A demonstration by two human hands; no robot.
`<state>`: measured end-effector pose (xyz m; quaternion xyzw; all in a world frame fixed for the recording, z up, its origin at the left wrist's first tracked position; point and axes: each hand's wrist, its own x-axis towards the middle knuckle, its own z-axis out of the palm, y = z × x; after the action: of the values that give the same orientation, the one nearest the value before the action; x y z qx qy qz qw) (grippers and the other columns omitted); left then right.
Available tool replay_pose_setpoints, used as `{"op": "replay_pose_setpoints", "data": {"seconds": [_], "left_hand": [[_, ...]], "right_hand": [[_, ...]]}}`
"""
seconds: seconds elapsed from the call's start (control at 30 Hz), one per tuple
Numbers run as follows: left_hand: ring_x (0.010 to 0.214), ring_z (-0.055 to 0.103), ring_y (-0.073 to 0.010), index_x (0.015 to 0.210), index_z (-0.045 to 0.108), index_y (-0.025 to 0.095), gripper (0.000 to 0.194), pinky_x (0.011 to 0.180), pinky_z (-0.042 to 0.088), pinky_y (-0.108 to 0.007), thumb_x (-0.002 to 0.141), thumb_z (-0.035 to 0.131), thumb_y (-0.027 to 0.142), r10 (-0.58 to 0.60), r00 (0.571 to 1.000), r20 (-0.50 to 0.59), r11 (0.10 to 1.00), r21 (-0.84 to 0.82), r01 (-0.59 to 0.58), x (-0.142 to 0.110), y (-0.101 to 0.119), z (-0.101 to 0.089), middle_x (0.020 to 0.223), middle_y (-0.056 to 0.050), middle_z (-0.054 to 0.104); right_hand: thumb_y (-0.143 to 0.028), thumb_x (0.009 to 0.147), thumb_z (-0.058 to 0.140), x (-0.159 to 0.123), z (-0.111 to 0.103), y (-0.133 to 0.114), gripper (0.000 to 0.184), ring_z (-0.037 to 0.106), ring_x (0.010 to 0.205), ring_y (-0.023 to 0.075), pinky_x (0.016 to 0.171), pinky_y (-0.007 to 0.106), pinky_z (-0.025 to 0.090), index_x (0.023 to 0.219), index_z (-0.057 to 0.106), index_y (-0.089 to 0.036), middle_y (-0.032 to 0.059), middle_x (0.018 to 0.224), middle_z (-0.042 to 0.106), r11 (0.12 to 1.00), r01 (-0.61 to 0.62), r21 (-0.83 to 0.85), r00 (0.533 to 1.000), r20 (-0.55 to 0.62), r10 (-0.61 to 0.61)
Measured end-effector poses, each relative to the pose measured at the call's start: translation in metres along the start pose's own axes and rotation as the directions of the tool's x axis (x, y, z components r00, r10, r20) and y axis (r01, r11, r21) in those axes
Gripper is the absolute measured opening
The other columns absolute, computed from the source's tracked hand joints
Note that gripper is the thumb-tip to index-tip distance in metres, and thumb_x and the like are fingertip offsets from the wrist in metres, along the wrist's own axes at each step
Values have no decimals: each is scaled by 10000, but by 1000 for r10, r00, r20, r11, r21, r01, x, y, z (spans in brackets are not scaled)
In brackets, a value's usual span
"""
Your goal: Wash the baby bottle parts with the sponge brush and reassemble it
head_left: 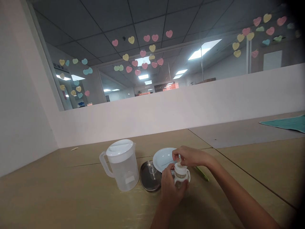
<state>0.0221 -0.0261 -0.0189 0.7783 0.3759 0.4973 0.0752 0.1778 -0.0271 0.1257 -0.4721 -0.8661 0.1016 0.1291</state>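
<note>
A small clear baby bottle [180, 175] with a white collar and white side handles stands upright in front of me. My left hand [172, 184] is wrapped around its lower left side. Over the top, my right hand [189, 156] pinches the bottle's teat; the fingertips partly cover it. Behind the hands lies a pale blue-white plate [162, 158], its right side hidden by my right hand. Left of the bottle is a shallow steel dish [149, 184] with a clear, cap-like piece in it. A thin green object [202, 174] shows below my right wrist.
A translucent pitcher [126, 173] with a white lid stands left of the dish. A teal cloth [286, 123] lies at the far right. A pale flat scrap [74, 149] is at the back left. Behind the wooden table [71, 197] rises a white wall [143, 114] below a window.
</note>
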Motion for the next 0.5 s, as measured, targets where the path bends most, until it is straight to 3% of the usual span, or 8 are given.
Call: {"op": "replay_pose_setpoints", "data": {"seconds": [0.3, 0.5], "left_hand": [[1045, 526, -229, 1261, 377, 165, 618, 909, 425, -363, 727, 611, 372, -61, 997, 55, 985, -159, 69, 0, 0, 1, 1138, -110, 552], [1063, 518, -233, 1274, 341, 155, 657, 921, 428, -376, 704, 626, 320, -62, 997, 53, 987, -148, 69, -1, -4, 4, 1143, -121, 546]], "right_hand": [[-7, 619, 479, 3, 6, -3, 277, 512, 650, 96, 527, 167, 312, 791, 632, -161, 9, 783, 627, 996, 74, 43, 997, 12, -74], [-141, 660, 563, 6, 12, -4, 194, 536, 651, 123, 505, 187, 300, 843, 614, -178, 17, 754, 632, 999, -44, -19, 999, -8, 44]]}}
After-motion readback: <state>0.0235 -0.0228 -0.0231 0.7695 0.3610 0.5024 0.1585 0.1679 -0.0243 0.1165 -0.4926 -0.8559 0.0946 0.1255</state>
